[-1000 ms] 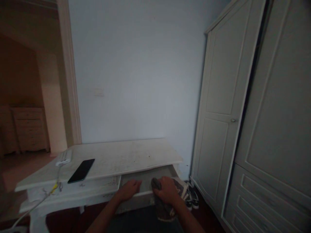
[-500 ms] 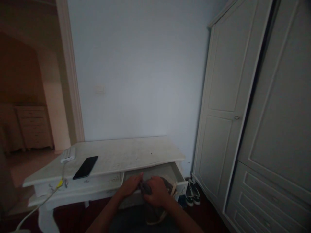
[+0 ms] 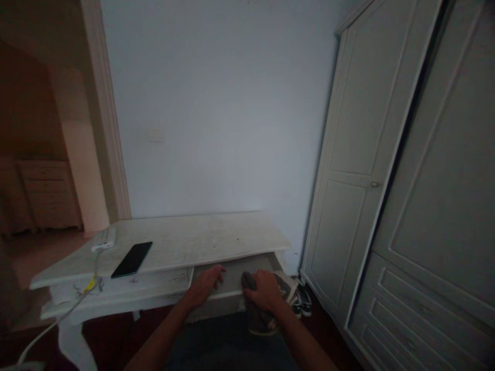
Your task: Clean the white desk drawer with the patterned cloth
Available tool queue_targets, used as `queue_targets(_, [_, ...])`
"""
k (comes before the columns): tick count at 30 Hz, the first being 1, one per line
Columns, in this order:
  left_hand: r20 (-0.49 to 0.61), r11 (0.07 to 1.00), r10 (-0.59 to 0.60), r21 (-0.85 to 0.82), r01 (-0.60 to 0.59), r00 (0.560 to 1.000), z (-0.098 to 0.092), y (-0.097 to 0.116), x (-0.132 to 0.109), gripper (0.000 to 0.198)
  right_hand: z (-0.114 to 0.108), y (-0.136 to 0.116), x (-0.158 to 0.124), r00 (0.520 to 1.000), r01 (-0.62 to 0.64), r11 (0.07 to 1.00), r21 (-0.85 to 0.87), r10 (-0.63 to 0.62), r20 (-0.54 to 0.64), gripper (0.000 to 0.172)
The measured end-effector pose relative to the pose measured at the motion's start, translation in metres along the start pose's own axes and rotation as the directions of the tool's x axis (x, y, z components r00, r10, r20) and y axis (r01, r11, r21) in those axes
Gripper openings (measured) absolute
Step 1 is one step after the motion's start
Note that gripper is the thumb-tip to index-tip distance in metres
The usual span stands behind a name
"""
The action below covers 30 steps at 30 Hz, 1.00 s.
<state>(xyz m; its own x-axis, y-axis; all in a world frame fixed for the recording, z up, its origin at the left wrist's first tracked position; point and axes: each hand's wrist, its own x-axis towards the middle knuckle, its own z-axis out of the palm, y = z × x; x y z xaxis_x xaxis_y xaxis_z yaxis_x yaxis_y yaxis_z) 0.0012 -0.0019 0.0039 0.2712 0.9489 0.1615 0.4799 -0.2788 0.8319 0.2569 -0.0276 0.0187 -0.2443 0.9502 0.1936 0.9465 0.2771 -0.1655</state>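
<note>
At the pulled-out drawer (image 3: 234, 274), the right hand (image 3: 265, 291) had its fingers clamped on a bunched-up dark cloth (image 3: 258, 318), which drooped past the drawer's front edge. Left hand (image 3: 208, 284) hovered nearby, fingers loosely curled and kinda apart. Some black phone-looking slab (image 3: 132, 259) lay on the white tabletop (image 3: 201, 237).

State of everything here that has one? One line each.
Left hand: empty, fingers loosely bent
Right hand: closed on cloth
Cloth: bunched at the grip, hanging
Right desk drawer: pulled open
Left desk drawer: shut
Black device: lying flat, screen dark
Wardrobe door: looks shut
Wardrobe drawers: shut
</note>
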Motion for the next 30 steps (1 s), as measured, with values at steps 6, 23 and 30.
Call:
queue_targets(6, [-0.227, 0.991, 0.116, -0.037, -0.128, 0.967, -0.009, 0.004, -0.011, 0.075, 0.026, -0.109, 0.014, 0.964, 0.266, 0.952, 0.152, -0.261, -0.048, 0.046])
queue_targets(23, [0.13, 0.98, 0.015, 0.195, -0.041, 0.991, -0.071, 0.03, -0.028, 0.053, -0.014, 0.01, 0.001, 0.981, 0.192, 0.941, 0.278, -0.192, -0.027, 0.058])
queue_targets(30, [0.102, 0.879, 0.003, 0.474, -0.052, 0.995, -0.067, 0.011, -0.014, 0.04, -0.009, 0.024, -0.004, 0.968, 0.188, 0.982, 0.008, -0.187, 0.166, 0.068])
